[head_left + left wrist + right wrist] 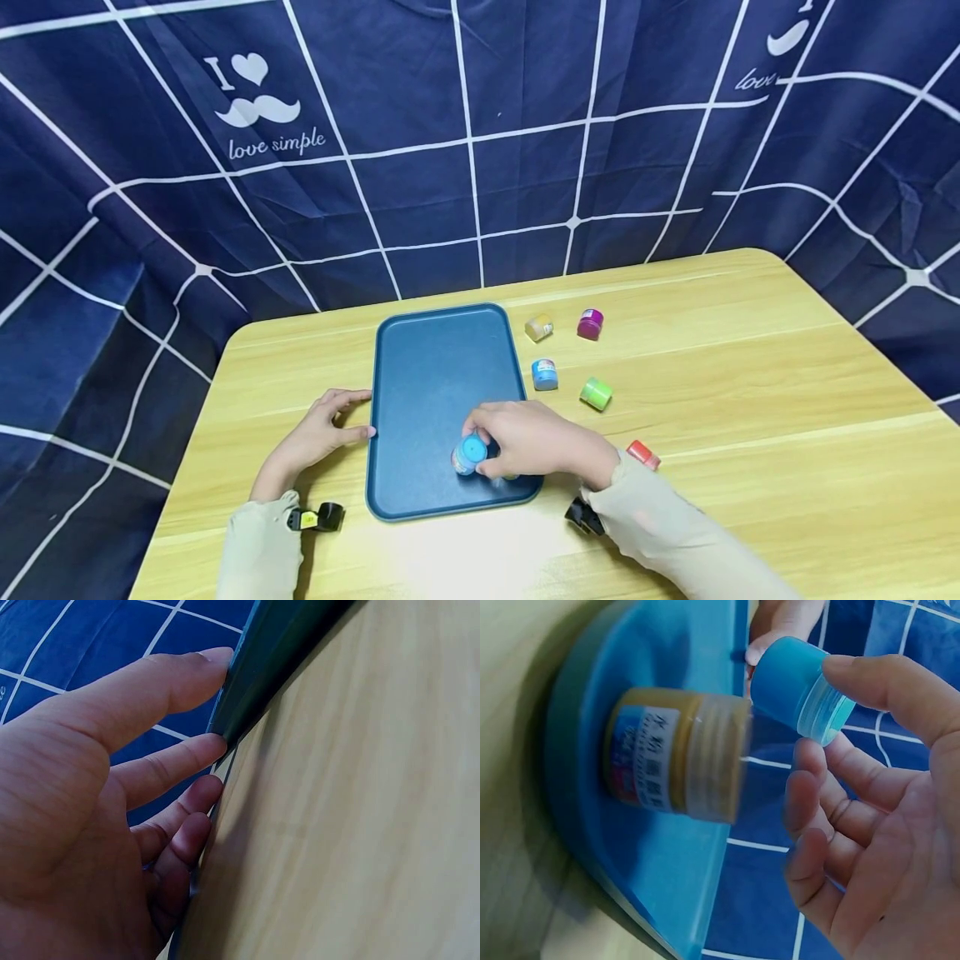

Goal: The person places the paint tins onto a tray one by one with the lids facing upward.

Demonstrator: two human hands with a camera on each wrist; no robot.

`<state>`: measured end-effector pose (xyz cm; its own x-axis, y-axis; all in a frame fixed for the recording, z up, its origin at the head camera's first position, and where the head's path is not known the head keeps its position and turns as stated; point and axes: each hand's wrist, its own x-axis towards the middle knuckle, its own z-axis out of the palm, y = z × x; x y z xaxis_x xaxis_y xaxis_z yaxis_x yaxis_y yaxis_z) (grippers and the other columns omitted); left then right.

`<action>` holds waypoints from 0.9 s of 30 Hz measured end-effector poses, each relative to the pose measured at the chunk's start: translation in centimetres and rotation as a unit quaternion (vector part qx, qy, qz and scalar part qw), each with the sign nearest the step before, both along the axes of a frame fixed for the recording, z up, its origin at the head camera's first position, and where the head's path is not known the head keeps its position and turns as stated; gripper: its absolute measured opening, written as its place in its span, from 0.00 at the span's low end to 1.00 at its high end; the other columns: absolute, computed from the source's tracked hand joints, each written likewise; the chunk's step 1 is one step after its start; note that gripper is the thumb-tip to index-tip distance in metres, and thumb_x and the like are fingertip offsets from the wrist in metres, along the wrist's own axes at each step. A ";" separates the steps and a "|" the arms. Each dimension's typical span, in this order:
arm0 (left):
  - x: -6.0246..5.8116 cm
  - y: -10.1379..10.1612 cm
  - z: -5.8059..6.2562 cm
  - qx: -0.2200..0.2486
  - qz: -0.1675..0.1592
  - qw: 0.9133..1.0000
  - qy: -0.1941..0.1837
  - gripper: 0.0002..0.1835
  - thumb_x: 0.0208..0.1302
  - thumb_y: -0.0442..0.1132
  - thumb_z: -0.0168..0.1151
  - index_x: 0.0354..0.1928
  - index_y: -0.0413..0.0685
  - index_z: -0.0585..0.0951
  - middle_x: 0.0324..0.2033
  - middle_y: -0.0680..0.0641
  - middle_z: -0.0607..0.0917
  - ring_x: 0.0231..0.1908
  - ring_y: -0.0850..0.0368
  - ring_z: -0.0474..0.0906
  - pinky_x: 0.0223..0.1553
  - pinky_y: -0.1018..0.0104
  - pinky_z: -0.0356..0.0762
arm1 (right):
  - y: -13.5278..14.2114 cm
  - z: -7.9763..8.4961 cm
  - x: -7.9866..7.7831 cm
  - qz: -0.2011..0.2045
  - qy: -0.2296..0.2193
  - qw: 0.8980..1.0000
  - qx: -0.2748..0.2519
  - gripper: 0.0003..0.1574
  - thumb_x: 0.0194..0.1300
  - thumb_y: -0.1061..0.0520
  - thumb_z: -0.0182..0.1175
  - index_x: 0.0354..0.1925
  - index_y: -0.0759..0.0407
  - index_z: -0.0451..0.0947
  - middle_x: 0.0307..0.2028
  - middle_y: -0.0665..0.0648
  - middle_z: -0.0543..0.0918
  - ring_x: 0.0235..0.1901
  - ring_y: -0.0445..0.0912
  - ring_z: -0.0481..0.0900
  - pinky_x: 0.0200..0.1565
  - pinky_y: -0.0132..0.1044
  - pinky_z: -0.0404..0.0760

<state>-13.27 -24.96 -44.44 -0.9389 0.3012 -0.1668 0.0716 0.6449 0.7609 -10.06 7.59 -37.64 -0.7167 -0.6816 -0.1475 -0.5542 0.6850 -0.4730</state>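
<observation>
L hand (pixel 318 429) loosely spread, gripping nothing, thumb & a fingertip touching L rim of tray (pixel 427 358); blue jar (pixel 470 454) is at/over tray's near half (contact w/ floor unclear), prob. light, stiff plastic, smooth enough to slip, best pinched round lid end. R hand (pixel 528 437) part-closed, thumb vs. fingers, pinching that jar near its top. R wrist cam shows ochre jar (pixel 649 757) upright in tray, label visible; head cam has it mostly hidden behind R hand.

Navy cloth (pixel 405 92) with white grid, pale woodgrain table (pixel 757 367), bright glare (pixel 465 550) up front
</observation>
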 end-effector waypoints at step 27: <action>0.1 -0.1 0.4 0.002 -0.001 1.000 -0.012 0.36 0.58 0.50 0.69 0.66 0.46 0.71 0.59 0.41 0.70 0.62 0.40 0.61 0.61 0.38 0.60 | -1.2 -1.7 0.2 0.022 0.030 0.998 0.056 0.20 0.57 0.46 0.67 0.47 0.51 0.79 0.32 0.43 0.75 0.35 0.37 0.68 0.46 0.36 0.68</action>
<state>-13.17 -25.03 -44.08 -0.9342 0.3032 -0.1879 0.0547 0.6423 0.7645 -9.89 6.40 -39.30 -0.6967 -0.6941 -0.1813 -0.6097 0.7061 -0.3602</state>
